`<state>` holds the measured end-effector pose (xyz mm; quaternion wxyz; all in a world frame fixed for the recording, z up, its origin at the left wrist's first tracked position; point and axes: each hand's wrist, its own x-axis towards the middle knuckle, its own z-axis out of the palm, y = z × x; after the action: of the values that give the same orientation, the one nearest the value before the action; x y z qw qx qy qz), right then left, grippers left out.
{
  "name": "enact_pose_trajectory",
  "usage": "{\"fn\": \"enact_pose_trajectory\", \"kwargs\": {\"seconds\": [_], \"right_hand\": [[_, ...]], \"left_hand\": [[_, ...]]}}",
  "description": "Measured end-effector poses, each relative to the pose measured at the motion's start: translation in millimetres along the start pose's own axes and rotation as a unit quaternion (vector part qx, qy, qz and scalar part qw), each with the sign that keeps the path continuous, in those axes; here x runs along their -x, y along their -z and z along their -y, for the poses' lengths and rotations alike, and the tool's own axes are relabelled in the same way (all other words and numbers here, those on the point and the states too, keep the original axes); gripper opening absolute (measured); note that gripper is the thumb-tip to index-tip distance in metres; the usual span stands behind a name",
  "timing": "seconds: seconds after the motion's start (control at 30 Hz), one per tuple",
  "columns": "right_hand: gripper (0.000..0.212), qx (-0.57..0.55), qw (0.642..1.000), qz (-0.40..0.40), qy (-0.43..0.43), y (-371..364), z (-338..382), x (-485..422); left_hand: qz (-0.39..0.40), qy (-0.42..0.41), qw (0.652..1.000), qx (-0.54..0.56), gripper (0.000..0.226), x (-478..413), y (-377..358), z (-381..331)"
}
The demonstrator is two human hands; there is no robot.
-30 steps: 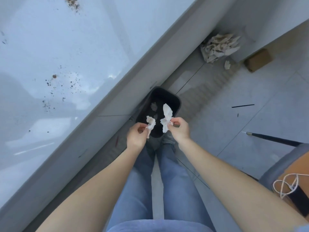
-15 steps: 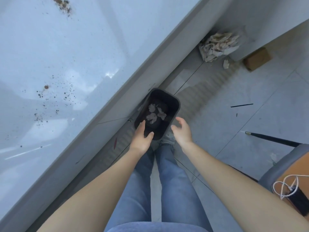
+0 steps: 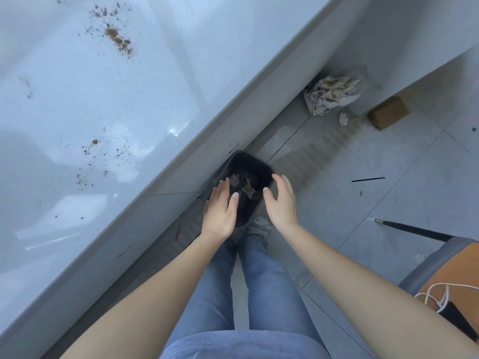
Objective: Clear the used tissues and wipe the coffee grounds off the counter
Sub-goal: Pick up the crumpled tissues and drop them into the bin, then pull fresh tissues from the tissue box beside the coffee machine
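Black bin w/ tissues; chair nearby

I see both bare forearms stretched forward and down, the left hand flat with palm down and fingers together, the right hand just beside it, palm turned inward, fingers loosely spread, neither grip closed on anything.

the white counter carries scattered brown coffee grounds; the grey tiled floor holds a black bin, crumpled rags and a cardboard box.
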<state>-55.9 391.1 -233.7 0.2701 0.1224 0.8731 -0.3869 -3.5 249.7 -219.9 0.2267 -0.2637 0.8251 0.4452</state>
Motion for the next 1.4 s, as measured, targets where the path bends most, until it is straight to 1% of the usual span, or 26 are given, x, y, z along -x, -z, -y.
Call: {"fn": "enact_pose_trajectory", "kwargs": {"seconds": [0.07, 0.13, 0.2, 0.27, 0.33, 0.4, 0.47, 0.53, 0.6, 0.67, 0.8, 0.93, 1.2, 1.3, 1.4], "right_hand": [[0.050, 0.006, 1.000, -0.012, 0.027, 12.2, 9.5, 9.1], [0.051, 0.018, 0.998, -0.021, 0.064, 28.7, 24.7, 16.6], [0.051, 0.040, 0.991, -0.037, 0.119, 50.0, 45.0, 24.1], [0.051, 0.056, 0.979, -0.058, 0.187, 73.3, 70.4, 27.8], [0.051, 0.066, 0.963, -0.072, 0.250, 94.0, 102.5, 31.3], [0.052, 0.085, 0.943, -0.074, 0.312, 109.1, 138.3, 39.1], [0.051, 0.101, 0.917, -0.065, 0.380, 114.3, 179.8, 53.8], [0.052, 0.107, 0.896, -0.062, 0.426, 113.2, 214.2, 62.8], [0.055, 0.119, 0.860, -0.038, 0.495, 100.9, 256.6, 81.9], [0.058, 0.128, 0.827, -0.022, 0.548, 84.8, 295.9, 102.2], [0.061, 0.129, 0.777, 0.013, 0.616, 45.1, 355.8, 149.8], [0.061, 0.133, 0.738, 0.050, 0.659, -0.5, 395.5, 191.9], [0.061, 0.112, 0.670, 0.092, 0.728, -100.9, 482.6, 275.8], [0.060, 0.078, 0.640, 0.108, 0.757, -143.6, 512.9, 310.2], [0.056, 0.029, 0.608, 0.136, 0.782, -189.0, 536.9, 338.8]], "left_hand": [[-0.011, -0.023, 1.000, -0.001, 0.052, 13.5, 5.4, -10.3], [-0.002, -0.068, 0.998, -0.018, 0.053, 28.5, 13.8, -22.4], [0.011, -0.135, 0.988, -0.071, 0.054, 45.6, 25.4, -35.2], [-0.002, -0.200, 0.972, -0.123, 0.055, 58.5, 42.8, -49.4], [-0.042, -0.235, 0.959, -0.153, 0.055, 69.0, 68.6, -67.3], [-0.094, -0.253, 0.948, -0.166, 0.056, 82.8, 97.7, -88.2], [-0.168, -0.260, 0.938, -0.154, 0.056, 103.0, 129.8, -103.3], [-0.211, -0.261, 0.929, -0.155, 0.056, 116.1, 156.7, -115.8], [-0.286, -0.255, 0.909, -0.162, 0.056, 136.3, 190.7, -114.6], [-0.343, -0.239, 0.893, -0.168, 0.055, 155.1, 225.7, -110.6], [-0.433, -0.189, 0.862, -0.182, 0.055, 193.7, 286.1, -84.7], [-0.485, -0.152, 0.843, -0.176, 0.057, 228.9, 337.4, -49.7], [-0.552, -0.100, 0.813, -0.153, 0.060, 280.8, 442.4, 25.9], [-0.573, -0.074, 0.802, -0.153, 0.059, 292.2, 480.9, 64.9], [-0.590, -0.067, 0.790, -0.149, 0.056, 299.5, 515.7, 104.5]]}}
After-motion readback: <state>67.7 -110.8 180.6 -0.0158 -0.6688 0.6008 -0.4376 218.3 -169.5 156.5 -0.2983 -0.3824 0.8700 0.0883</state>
